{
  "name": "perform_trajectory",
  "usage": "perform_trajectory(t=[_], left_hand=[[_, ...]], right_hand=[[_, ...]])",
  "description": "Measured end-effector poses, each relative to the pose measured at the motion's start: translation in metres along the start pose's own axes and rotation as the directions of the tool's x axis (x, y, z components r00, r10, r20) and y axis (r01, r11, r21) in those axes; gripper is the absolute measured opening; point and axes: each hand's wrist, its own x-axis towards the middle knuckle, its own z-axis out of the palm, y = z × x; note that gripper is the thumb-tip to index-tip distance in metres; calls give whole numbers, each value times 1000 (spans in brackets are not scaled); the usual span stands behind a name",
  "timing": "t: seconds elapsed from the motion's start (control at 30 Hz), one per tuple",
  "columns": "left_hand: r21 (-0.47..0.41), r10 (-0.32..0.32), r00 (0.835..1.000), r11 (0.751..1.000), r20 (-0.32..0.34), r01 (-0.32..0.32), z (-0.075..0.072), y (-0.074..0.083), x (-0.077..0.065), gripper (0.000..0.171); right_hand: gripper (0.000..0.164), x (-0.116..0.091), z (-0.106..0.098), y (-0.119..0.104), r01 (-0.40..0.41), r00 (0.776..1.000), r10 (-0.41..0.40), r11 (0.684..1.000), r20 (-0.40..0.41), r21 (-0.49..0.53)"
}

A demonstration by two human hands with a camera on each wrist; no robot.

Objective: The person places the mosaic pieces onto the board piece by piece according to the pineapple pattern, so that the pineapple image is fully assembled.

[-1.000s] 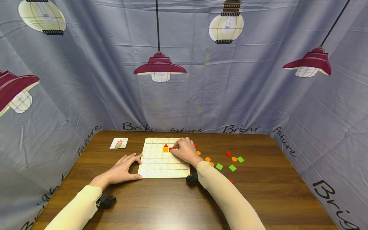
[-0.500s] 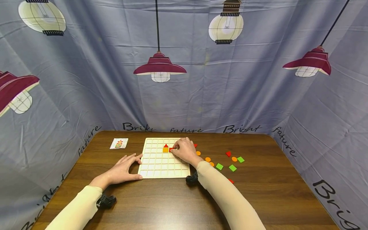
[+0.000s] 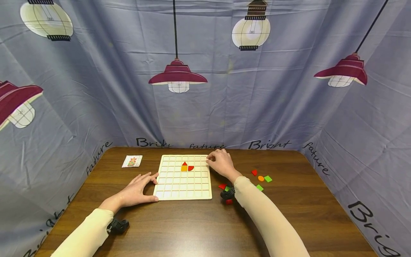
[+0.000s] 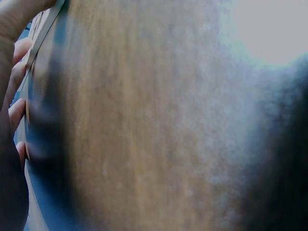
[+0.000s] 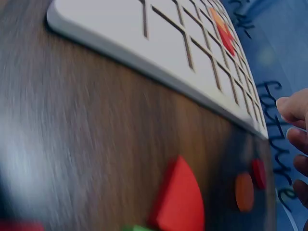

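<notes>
A pale wooden board (image 3: 183,189) with a grid of square cells lies on the table. In its upper part sit a red triangle (image 3: 184,164), an orange square (image 3: 184,169) and, right of the square, a red quarter-circle piece (image 3: 191,168). My left hand (image 3: 136,191) is spread at the board's left side, thumb by the near corner and forefinger by the edge. Over the far right corner hovers my right hand (image 3: 222,163), its fingers loosely bent. The right wrist view shows nothing between those fingers (image 5: 291,109); below them lie an orange disc (image 5: 244,192) and a red piece (image 5: 259,173).
A small card (image 3: 132,161) printed with a pineapple pattern lies left of the board. Right of the right hand are a red piece (image 3: 254,172), an orange disc (image 3: 260,178) and green squares (image 3: 268,179). Another red piece (image 3: 222,186) lies by the right wrist. A printed curtain (image 3: 205,117) surrounds the table.
My right hand has let go of the red quarter-circle piece, which stays on the board beside the orange square, and moved right to the board's edge. My left hand stays put.
</notes>
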Motion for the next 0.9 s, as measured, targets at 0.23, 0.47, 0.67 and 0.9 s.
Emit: perform_trajectory(t=[0.23,0.47,0.67,0.9], left_hand=[[-8,3,1000,1000,-5,-3,0,0,-2,53],[-1,5,1000,1000,-7,-5,0,0,-2,53],[-6,-1,1000,1000,-4,1,-1,1,-1,52],[-9,22,1000,1000,-16,-22,1,1,0,52]], right_hand=[[21,-10,-17,21,-5,1000,5,1000,2,6],[24,-19,-21,38,-35,998,39,995,42,-92],[29,-17,-16,43,-46,997,54,991,57,-125],[28,-12,-13,41,-14,994,28,992,106,-129]])
